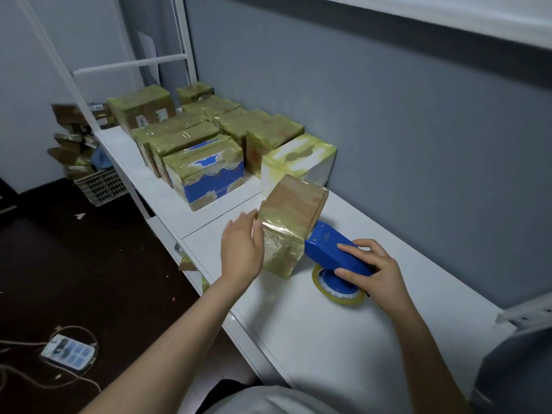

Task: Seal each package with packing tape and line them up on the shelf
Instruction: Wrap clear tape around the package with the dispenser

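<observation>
Hands (242, 249) apart — left flat against box (291, 225), right (376, 270) gripping dispenser (331, 249).

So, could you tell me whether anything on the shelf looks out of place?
The brown box beside the left hand stands angled against the neat rows of sealed packages; tape scraps hang off the shelf edge.

A white power strip (69, 351) with looping cables (18, 343) lies on the dark floor (89, 264), well left of and nearer than the left grip (242, 249). Beyond, farther left, a pale plastic crate (100, 186) stands under a blue cloth (101, 159).
</observation>
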